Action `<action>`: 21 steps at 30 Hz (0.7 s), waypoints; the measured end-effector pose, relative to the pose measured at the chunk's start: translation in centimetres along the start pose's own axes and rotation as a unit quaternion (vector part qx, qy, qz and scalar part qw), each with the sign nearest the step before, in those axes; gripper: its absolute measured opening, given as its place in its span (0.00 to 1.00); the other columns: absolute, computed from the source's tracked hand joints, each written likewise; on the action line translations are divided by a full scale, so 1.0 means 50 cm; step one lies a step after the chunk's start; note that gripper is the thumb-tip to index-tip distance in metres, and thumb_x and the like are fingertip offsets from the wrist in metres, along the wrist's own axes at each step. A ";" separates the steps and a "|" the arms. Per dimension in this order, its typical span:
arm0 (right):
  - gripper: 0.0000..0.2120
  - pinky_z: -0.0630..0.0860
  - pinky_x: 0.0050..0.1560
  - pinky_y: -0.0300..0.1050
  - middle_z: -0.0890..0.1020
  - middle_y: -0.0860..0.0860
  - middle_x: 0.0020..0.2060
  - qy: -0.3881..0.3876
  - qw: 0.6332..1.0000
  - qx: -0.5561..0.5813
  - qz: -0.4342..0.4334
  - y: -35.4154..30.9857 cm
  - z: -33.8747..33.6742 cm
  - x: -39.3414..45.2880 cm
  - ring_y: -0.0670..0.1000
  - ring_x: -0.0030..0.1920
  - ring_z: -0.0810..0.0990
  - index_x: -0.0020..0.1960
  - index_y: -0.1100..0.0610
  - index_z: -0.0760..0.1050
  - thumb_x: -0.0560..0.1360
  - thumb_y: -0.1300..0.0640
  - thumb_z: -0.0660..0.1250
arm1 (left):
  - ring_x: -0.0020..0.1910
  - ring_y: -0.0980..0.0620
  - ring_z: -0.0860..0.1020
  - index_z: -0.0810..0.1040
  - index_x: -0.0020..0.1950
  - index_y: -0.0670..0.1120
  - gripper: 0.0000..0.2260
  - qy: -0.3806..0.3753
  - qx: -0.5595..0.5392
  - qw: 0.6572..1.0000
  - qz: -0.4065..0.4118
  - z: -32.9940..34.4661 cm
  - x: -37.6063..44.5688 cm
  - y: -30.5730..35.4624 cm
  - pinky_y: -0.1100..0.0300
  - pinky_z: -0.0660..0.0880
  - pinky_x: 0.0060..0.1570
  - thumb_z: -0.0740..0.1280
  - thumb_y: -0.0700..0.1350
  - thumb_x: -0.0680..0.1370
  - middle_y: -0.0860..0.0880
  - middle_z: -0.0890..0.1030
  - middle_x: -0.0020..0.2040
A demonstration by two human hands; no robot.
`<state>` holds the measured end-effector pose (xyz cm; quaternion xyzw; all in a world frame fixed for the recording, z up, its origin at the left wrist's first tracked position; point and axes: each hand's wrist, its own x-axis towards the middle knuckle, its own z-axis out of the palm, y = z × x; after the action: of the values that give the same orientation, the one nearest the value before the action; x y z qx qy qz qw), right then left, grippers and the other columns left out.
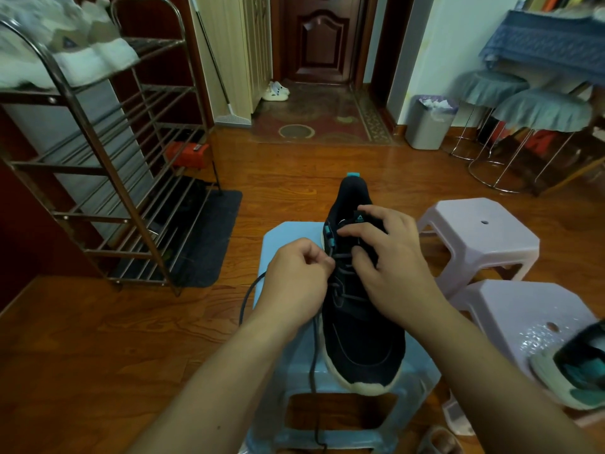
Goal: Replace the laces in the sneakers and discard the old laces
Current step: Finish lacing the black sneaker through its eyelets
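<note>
A black sneaker is set on a blue stool, toe toward the camera. Its dark lace is pinched at the eyelets by the curled left hand and trails down off the stool. The tongue is held by the right hand, fingers bent over it. Two pink stools stand to the right.

A black sneaker with a cream sole and teal eyelet trim stood upright on a pale blue stool, toe toward the camera. Its dark lace was partly threaded, the loose end trailing over the stool's front edge. A second sneaker lay nearby, at the right edge.
</note>
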<state>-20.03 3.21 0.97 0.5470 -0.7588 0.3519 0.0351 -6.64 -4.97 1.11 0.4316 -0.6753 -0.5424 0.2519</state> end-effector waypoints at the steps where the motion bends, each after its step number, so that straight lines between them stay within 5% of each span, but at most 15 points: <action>1: 0.15 0.51 0.67 0.31 0.72 0.50 0.69 0.000 1.000 0.001 0.002 0.000 0.000 0.000 0.50 0.71 0.61 0.62 0.49 0.81 0.78 0.62 0.67 | 0.31 0.55 0.71 0.78 0.41 0.47 0.08 -0.001 0.006 1.000 0.000 0.001 -0.001 -0.001 0.60 0.68 0.32 0.70 0.43 0.80 0.54 0.74 0.31; 4: 0.15 0.49 0.65 0.27 0.72 0.50 0.68 -0.001 1.000 0.001 0.004 0.000 0.000 0.000 0.50 0.71 0.61 0.62 0.49 0.81 0.78 0.61 0.66 | 0.30 0.56 0.71 0.79 0.42 0.47 0.07 0.001 0.006 1.000 0.001 0.002 -0.002 0.002 0.62 0.67 0.32 0.70 0.43 0.80 0.54 0.74 0.31; 9: 0.16 0.57 0.68 0.42 0.73 0.49 0.66 0.004 1.000 0.007 0.004 0.000 0.002 -0.001 0.51 0.71 0.63 0.62 0.48 0.81 0.78 0.61 0.66 | 0.34 0.52 0.74 0.80 0.44 0.45 0.05 0.012 -0.010 1.000 0.008 0.004 0.001 0.008 0.57 0.72 0.37 0.70 0.43 0.80 0.51 0.76 0.34; 21: 0.21 0.57 0.66 0.40 0.71 0.47 0.65 0.001 1.000 0.002 0.012 -0.011 0.002 0.001 0.48 0.70 0.62 0.69 0.47 0.76 0.78 0.61 0.66 | 0.39 0.51 0.77 0.78 0.48 0.45 0.06 0.040 -0.065 0.997 0.012 0.027 0.014 0.011 0.54 0.77 0.42 0.69 0.46 0.82 0.49 0.79 0.39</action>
<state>-19.54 3.00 1.18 0.5374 -0.7648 0.3540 0.0303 -8.24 -4.88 1.15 0.4274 -0.6333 -0.5645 0.3124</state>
